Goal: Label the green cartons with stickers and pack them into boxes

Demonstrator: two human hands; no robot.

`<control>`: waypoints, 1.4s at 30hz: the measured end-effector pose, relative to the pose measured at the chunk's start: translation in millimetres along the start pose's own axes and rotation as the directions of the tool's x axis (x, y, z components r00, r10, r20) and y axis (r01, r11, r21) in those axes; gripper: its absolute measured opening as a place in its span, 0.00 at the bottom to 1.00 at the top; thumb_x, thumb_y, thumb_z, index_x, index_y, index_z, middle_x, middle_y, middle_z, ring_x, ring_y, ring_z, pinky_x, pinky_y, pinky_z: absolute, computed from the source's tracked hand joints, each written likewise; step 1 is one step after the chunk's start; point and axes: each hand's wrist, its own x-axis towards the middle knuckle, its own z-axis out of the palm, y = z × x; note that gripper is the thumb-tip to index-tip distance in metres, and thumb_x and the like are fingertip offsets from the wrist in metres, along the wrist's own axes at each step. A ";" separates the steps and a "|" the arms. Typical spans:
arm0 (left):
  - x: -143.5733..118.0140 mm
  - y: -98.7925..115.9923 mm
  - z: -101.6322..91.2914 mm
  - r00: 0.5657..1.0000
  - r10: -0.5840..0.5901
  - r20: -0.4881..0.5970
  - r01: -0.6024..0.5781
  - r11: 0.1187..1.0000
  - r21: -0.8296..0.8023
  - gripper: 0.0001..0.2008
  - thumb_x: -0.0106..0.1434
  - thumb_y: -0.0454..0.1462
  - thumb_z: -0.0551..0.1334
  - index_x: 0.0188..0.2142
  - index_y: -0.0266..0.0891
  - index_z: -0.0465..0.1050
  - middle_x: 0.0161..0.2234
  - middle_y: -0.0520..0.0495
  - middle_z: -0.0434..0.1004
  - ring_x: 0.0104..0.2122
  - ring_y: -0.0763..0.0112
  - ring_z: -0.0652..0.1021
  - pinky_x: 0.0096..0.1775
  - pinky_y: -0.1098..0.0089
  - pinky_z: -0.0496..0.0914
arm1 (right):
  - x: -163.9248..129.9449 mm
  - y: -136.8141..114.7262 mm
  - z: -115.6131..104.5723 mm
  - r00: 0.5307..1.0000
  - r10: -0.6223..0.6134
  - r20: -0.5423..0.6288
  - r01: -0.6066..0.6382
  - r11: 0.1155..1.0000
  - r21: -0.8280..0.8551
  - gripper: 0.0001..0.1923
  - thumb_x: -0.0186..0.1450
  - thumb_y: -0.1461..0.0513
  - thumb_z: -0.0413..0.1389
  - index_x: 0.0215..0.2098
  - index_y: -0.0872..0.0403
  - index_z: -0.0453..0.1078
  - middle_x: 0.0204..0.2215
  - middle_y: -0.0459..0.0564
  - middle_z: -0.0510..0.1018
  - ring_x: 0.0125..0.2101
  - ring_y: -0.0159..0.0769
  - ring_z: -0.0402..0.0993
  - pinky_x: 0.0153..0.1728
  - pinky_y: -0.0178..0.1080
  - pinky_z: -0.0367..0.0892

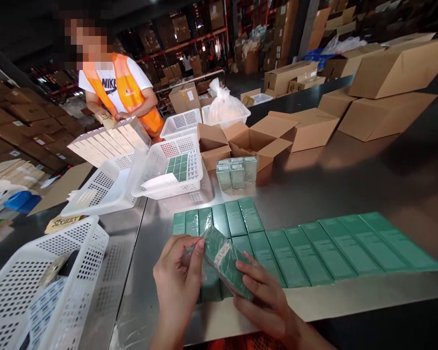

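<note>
Both my hands hold one green box (226, 260) wrapped in clear film, tilted above the steel table (343, 180). My left hand (178, 284) grips its upper left end with the fingers curled over the film. My right hand (266, 296) supports it from below and the right. Under and beyond it lie several flat green boxes (314, 250) side by side in rows. A small stack of pale green wrapped boxes (237, 172) stands further back.
White perforated baskets sit at near left (44, 282) and mid left (168, 167). Open cardboard cartons (263, 138) and closed ones (383, 114) stand behind. A person in an orange vest (126, 90) works across the table at a tray of white boxes (105, 141).
</note>
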 end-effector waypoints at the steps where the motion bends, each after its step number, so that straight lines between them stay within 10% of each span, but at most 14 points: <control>1: -1.8 1.8 2.2 0.999 0.022 -0.047 -0.019 0.999 0.048 0.08 0.66 0.40 0.63 0.31 0.41 0.76 0.31 0.50 0.78 0.31 0.71 0.79 0.30 0.75 0.70 | -0.5 0.8 1.2 1.000 -0.002 0.005 0.002 1.000 -0.009 0.17 0.61 0.71 0.60 0.45 0.47 0.76 0.29 0.47 0.84 0.43 0.45 0.81 0.52 0.54 0.72; 7: -27.4 23.0 17.0 0.946 0.320 0.042 -0.322 0.945 0.061 0.06 0.64 0.33 0.61 0.34 0.42 0.78 0.34 0.49 0.77 0.27 0.75 0.78 0.27 0.76 0.70 | -15.0 5.2 13.8 0.976 0.216 -0.025 -0.211 0.970 0.120 0.19 0.57 0.69 0.65 0.42 0.42 0.78 0.36 0.44 0.84 0.44 0.46 0.81 0.53 0.53 0.72; 10: -38.5 21.1 16.6 0.911 0.411 -0.025 -0.412 0.905 -0.109 0.05 0.62 0.31 0.63 0.34 0.42 0.77 0.33 0.49 0.78 0.32 0.71 0.80 0.34 0.74 0.73 | -12.3 4.1 16.5 0.803 0.532 -0.269 -0.441 0.834 0.332 0.12 0.56 0.70 0.65 0.31 0.45 0.76 0.38 0.45 0.80 0.45 0.49 0.80 0.49 0.54 0.74; 13: -31.1 3.8 16.8 0.972 -0.023 -0.233 -0.073 0.916 -0.395 0.11 0.63 0.37 0.64 0.46 0.44 0.76 0.46 0.45 0.78 0.26 0.75 0.77 0.29 0.73 0.73 | -1.5 0.7 14.8 0.596 0.727 -0.341 -0.542 0.678 0.497 0.13 0.53 0.68 0.68 0.28 0.49 0.69 0.31 0.43 0.72 0.40 0.43 0.79 0.41 0.45 0.77; 16: -14.0 -9.9 28.8 0.947 -0.302 0.106 0.273 0.590 -0.760 0.32 0.58 0.52 0.68 0.60 0.49 0.66 0.58 0.39 0.72 0.19 0.82 0.71 0.19 0.76 0.67 | 7.8 -6.7 16.0 0.397 0.909 -0.127 -0.572 0.354 0.740 0.18 0.55 0.58 0.70 0.31 0.49 0.63 0.29 0.41 0.71 0.29 0.32 0.75 0.29 0.34 0.73; 19: -11.3 -5.1 51.8 0.885 -0.329 0.330 0.435 0.329 -0.838 0.38 0.45 0.59 0.71 0.52 0.42 0.74 0.43 0.42 0.82 0.27 0.70 0.78 0.26 0.73 0.72 | 9.7 -16.8 23.2 0.248 0.955 0.163 -0.501 -0.017 0.865 0.22 0.56 0.55 0.68 0.36 0.47 0.58 0.33 0.44 0.77 0.32 0.35 0.77 0.32 0.39 0.75; 22: -29.6 12.3 74.1 0.783 -0.425 0.454 0.571 0.205 -0.795 0.27 0.51 0.58 0.70 0.39 0.39 0.77 0.29 0.48 0.80 0.26 0.70 0.78 0.27 0.73 0.73 | 6.7 -22.4 29.5 0.172 0.970 0.175 -0.456 -0.079 0.886 0.23 0.57 0.54 0.68 0.37 0.46 0.56 0.34 0.44 0.79 0.32 0.37 0.78 0.31 0.40 0.75; 25: -51.1 25.4 83.1 0.701 -0.463 0.543 0.684 0.221 -0.695 0.22 0.49 0.51 0.74 0.32 0.37 0.74 0.24 0.50 0.77 0.21 0.74 0.75 0.25 0.75 0.71 | 2.9 -19.7 26.4 0.169 0.981 0.092 -0.522 0.010 0.853 0.23 0.56 0.54 0.68 0.35 0.47 0.57 0.29 0.41 0.76 0.27 0.33 0.75 0.28 0.35 0.73; 32: -56.0 33.2 57.7 0.562 -0.361 0.744 0.827 0.256 -0.501 0.22 0.50 0.51 0.72 0.35 0.39 0.74 0.14 0.56 0.68 0.09 0.77 0.65 0.12 0.77 0.55 | 4.1 0.2 -29.4 0.435 0.897 0.073 -0.793 0.344 0.502 0.31 0.59 0.44 0.63 0.55 0.47 0.66 0.53 0.54 0.72 0.55 0.46 0.67 0.52 0.45 0.66; 36: -65.3 38.0 55.3 0.681 -0.201 0.705 0.714 0.399 -0.576 0.28 0.50 0.52 0.72 0.46 0.39 0.75 0.28 0.48 0.78 0.23 0.70 0.75 0.24 0.74 0.67 | 13.2 -1.3 -58.2 0.378 0.868 0.323 -0.881 0.230 0.413 0.26 0.63 0.47 0.60 0.56 0.47 0.68 0.41 0.51 0.76 0.38 0.42 0.74 0.36 0.40 0.71; 39: -75.3 33.3 59.3 0.781 -0.202 0.591 0.592 0.541 -0.597 0.26 0.59 0.51 0.65 0.54 0.43 0.70 0.30 0.48 0.78 0.22 0.72 0.73 0.23 0.73 0.66 | 15.0 -7.3 -59.4 0.326 0.900 0.290 -0.897 0.198 0.395 0.18 0.65 0.49 0.60 0.48 0.48 0.73 0.35 0.48 0.76 0.30 0.37 0.71 0.28 0.36 0.67; 42: -77.8 25.1 59.7 0.938 -0.008 0.347 0.176 0.873 -0.455 0.07 0.67 0.40 0.58 0.41 0.44 0.74 0.27 0.49 0.76 0.23 0.70 0.74 0.26 0.71 0.65 | 14.4 -11.4 -52.7 0.294 0.934 0.204 -0.861 0.166 0.481 0.16 0.65 0.49 0.60 0.44 0.49 0.72 0.30 0.45 0.73 0.26 0.33 0.67 0.24 0.33 0.65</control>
